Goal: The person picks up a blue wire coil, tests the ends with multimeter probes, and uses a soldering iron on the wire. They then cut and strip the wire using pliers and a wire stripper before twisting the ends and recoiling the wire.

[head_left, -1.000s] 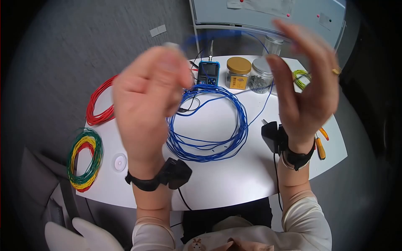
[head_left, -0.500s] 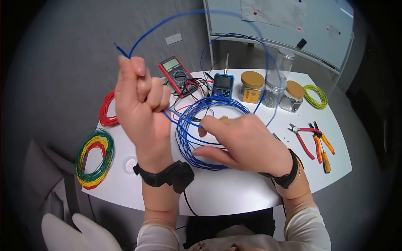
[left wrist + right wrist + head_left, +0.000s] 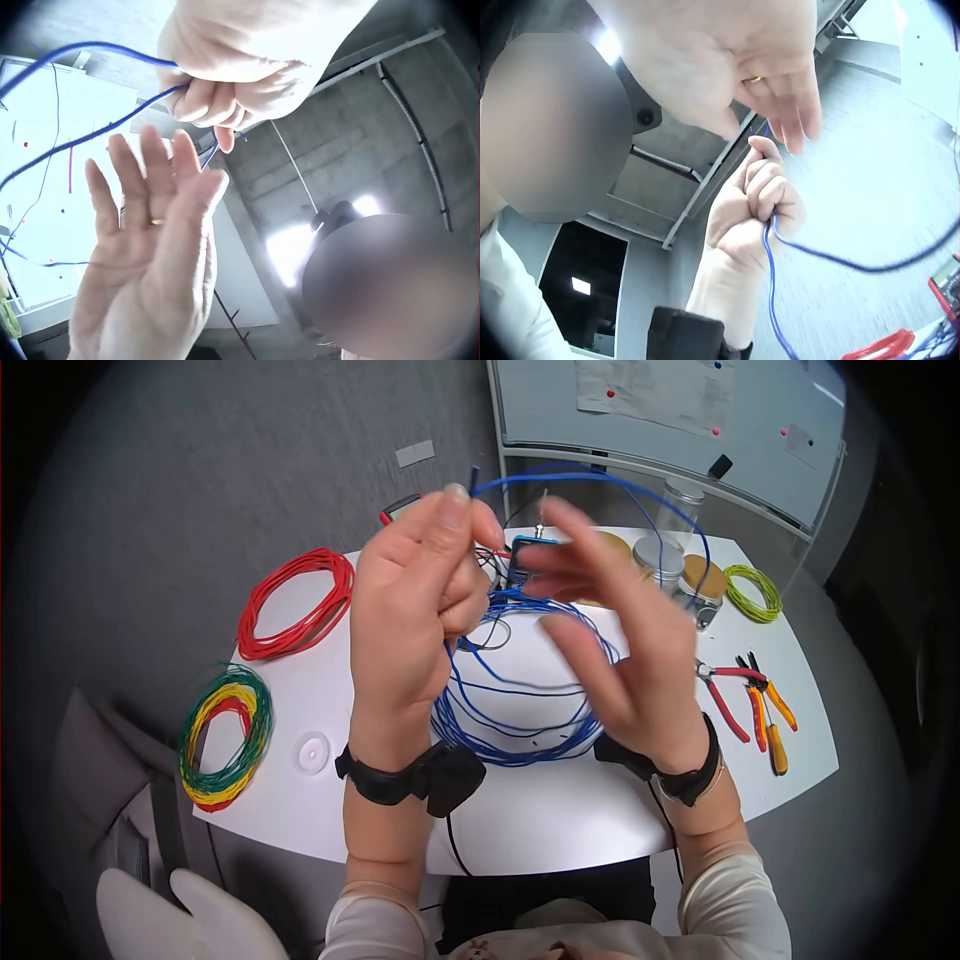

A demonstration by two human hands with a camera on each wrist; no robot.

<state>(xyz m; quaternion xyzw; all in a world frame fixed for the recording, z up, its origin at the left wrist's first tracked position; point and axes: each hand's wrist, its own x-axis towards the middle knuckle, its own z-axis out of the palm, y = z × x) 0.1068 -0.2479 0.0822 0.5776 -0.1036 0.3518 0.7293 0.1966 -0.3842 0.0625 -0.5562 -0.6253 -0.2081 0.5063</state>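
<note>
Head view: L hand (image 3: pixel 410 600) raised, fingers curled tight on blue wire (image 3: pixel 600 477). Wire's short free end (image 3: pixel 474 478) pokes up past thumb, long axis approx 12–6 o'clock; longer run arcs off twd 3.

R hand (image 3: pixel 635 650) just past 3 o'clock from L hand, fingers spread, w/ nothing in grasp. Key: free end ~10 o'clock from R fingertips, near, seemingly apart; L hand nearer, pinching right below it. Blue coil (image 3: pixel 510 760) on tbl (image 3: pixel 540 820), approx 4 o'clock from L hand.
</note>
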